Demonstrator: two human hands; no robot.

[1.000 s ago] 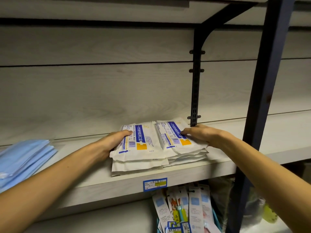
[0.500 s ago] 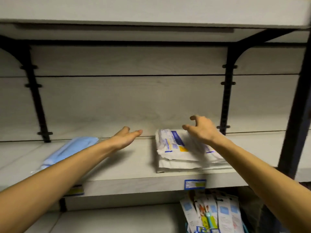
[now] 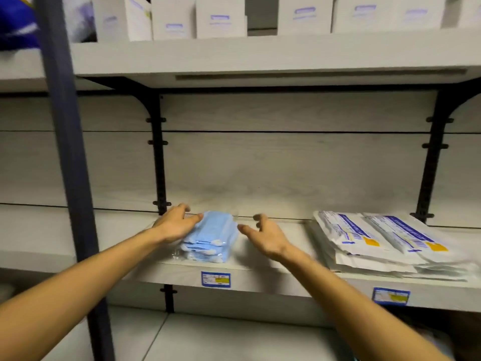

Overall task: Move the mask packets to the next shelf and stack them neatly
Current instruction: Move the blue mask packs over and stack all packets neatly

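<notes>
A pile of blue masks (image 3: pixel 212 237) in clear wrap sits on the shelf (image 3: pixel 260 276), near its front edge and a bit left of the middle. The left hand (image 3: pixel 175 225) lies on the left side of the pile, with its thumb and fingers touching the top of the wrap. The fingers look spread and only a little bent, and they are blurry, so I cannot tell if they are gripping the pile or just resting on it. The right hand (image 3: pixel 264 237) is just to the right of the pile, not touching it. Its fingers are apart and loosely bent, and it holds nothing. Farther right on the same shelf lies a stack of white packets (image 3: pixel 377 243) with blue stripes and small yellow squares. They sit in two side-by-side piles that touch each other, well apart from the blue masks. Two small blue price tags are stuck on the front edge of the shelf, one (image 3: pixel 216 279) under the blue masks and one (image 3: pixel 391 296) under the white packets. A dark post (image 3: pixel 70 178) stands at the left, in front of the shelves. On the shelf above, a row of white boxes (image 3: pixel 221 18) stands side by side.
</notes>
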